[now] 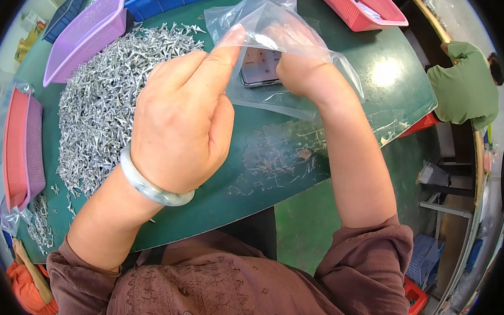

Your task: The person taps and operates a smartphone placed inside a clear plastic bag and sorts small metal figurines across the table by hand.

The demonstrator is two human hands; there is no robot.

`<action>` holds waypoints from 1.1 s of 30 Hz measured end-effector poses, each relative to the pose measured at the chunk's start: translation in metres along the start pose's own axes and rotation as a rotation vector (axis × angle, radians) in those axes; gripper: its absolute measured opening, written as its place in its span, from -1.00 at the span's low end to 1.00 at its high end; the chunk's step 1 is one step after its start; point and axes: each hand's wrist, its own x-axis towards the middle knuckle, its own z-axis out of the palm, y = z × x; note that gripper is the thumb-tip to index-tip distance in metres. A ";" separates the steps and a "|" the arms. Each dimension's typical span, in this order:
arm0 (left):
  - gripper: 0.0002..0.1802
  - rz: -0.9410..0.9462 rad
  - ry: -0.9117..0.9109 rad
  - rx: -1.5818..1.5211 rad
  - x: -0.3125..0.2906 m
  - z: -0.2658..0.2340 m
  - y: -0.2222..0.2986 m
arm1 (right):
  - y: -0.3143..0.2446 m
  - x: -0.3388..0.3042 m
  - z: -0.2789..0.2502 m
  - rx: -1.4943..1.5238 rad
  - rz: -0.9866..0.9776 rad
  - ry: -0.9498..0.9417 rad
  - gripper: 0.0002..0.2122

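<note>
Bag (275, 103), clear, twd far edge of tabletop (397, 94); L hand (179, 115) half-curled, index touching bag, grip unclear; R hand (300, 59) partly under it, can't tell if clenched.

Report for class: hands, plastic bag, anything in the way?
Left hand at edge of clear plastic bag. Right hand behind its film, finger closure unclear. Smartphone close by right hand, possibly in the way. Silvery metal pieces heaped left.

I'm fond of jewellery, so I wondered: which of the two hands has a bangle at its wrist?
The left hand: a pale bangle circles its wrist, whereas the right hand has a bare wrist.
</note>
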 end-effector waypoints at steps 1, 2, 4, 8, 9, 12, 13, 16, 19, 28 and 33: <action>-0.48 0.010 0.005 -0.005 0.000 0.001 0.000 | 0.001 -0.001 0.002 -0.002 0.002 0.001 -0.62; -0.48 0.012 0.006 -0.008 0.000 0.001 0.001 | 0.002 -0.001 0.005 0.020 0.024 0.020 -0.62; -0.48 0.010 0.004 -0.009 0.000 0.001 0.001 | -0.005 0.002 0.001 0.051 0.039 0.039 -0.61; -0.49 0.040 0.061 -0.002 -0.001 0.004 0.000 | -0.010 0.001 -0.006 -0.060 0.034 -0.107 -0.61; -0.49 0.018 0.044 -0.003 -0.001 0.002 0.001 | -0.014 0.001 -0.009 -0.095 -0.020 -0.066 -0.61; -0.49 -0.016 0.013 -0.003 0.000 0.000 0.001 | -0.021 0.004 -0.018 -0.093 0.037 -0.159 -0.60; -0.49 -0.025 0.000 -0.004 0.000 0.001 0.002 | -0.015 0.001 -0.009 -0.093 0.042 -0.160 -0.60; -0.49 -0.035 -0.015 -0.006 0.000 0.001 0.003 | 0.000 0.000 0.011 -0.033 0.014 0.102 -0.63; -0.49 0.004 0.022 -0.035 -0.001 0.005 0.001 | 0.015 0.001 0.018 0.077 0.126 0.092 -0.64; -0.50 0.022 0.015 -0.021 0.002 0.003 0.006 | 0.013 -0.005 0.007 0.037 0.031 0.092 -0.63; -0.49 0.021 0.039 -0.053 0.002 0.006 0.005 | 0.002 -0.003 -0.003 0.103 0.204 -0.034 -0.67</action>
